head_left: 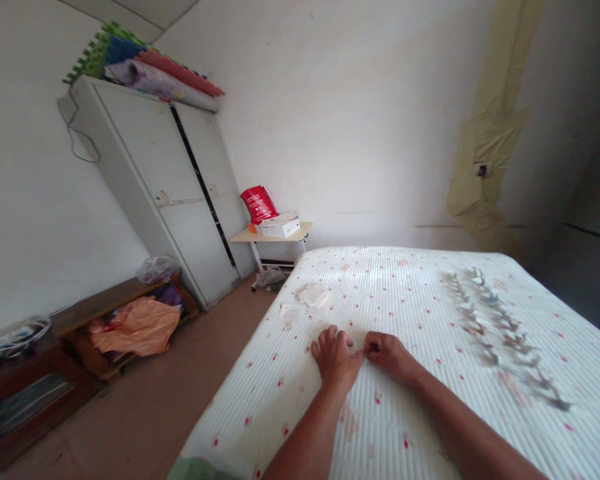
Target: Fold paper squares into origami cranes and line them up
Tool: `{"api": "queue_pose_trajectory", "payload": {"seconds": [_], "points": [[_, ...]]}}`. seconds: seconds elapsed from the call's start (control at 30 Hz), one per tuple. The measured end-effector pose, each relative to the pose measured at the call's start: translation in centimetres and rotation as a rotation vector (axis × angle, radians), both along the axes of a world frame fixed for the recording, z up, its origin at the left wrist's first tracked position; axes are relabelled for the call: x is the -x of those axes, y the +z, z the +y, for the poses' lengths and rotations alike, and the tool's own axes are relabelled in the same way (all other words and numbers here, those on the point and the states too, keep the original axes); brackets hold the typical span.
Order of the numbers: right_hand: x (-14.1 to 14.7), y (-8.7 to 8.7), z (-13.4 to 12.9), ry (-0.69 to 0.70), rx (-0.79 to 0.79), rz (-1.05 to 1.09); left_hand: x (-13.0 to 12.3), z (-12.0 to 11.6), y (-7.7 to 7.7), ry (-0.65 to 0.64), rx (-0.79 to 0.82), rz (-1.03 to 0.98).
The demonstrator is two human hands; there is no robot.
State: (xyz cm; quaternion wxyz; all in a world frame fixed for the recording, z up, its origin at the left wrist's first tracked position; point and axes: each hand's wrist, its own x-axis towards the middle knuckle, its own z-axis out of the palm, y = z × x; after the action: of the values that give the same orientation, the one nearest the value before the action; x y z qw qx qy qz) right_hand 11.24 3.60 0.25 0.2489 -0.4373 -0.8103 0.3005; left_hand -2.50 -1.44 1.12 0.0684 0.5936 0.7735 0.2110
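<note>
My left hand (pixel 336 360) rests on the white quilted bed cover (pixel 380 420), its fingers spread and bent against the cloth. Close beside it on the right, my right hand (pixel 391 355) is closed, fingers curled with the tips together. Anything in that pinch is too small or hidden to make out. The left thumb reaches toward the right fingertips. Beyond my left hand lie a small pile of pale paper pieces (pixel 314 295) and a flat printed sheet (pixel 292 313). Two rows of small greyish, blurred objects (pixel 517 341) stand on the cover to the right.
A white wardrobe (pixel 150 147) with rolled mats (pixel 165 83) on top stands at the back left. Near it, a small table (pixel 243 235) holds a red bag (pixel 259 204) and a white box (pixel 283 229). A low wooden cabinet (pixel 87 303) with an orange bag (pixel 137 327) is at left.
</note>
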Motion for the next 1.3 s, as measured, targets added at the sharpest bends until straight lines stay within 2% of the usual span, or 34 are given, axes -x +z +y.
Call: {"api": "queue_pose_trajectory", "payload": {"seconds": [0.5, 0.73, 0.9, 1.07, 1.2, 1.3], "points": [[0.0, 0.4, -0.1, 0.006, 0.039, -0.009, 1.2, 0.2, -0.6, 0.009, -0.001, -0.047], [0.1, 0.1, 0.0, 0.01, 0.036, 0.003, 2.1, -0.3, -0.7, -0.035, 0.017, -0.063], [0.2, 0.3, -0.1, 0.004, 0.031, -0.027, 1.5, -0.3, -0.1, 0.029, -0.006, -0.098], [0.3, 0.4, 0.0, -0.001, 0.046, -0.052, 0.9, -0.4, 0.2, 0.012, 0.017, -0.056], [0.2, 0.3, 0.0, 0.0, 0.062, -0.021, 1.2, -0.3, -0.2, 0.009, 0.032, -0.052], [-0.2, -0.1, 0.2, 0.033, 0.105, 0.081, 1.5, -0.4, -0.7, -0.017, 0.011, -0.04]]}}
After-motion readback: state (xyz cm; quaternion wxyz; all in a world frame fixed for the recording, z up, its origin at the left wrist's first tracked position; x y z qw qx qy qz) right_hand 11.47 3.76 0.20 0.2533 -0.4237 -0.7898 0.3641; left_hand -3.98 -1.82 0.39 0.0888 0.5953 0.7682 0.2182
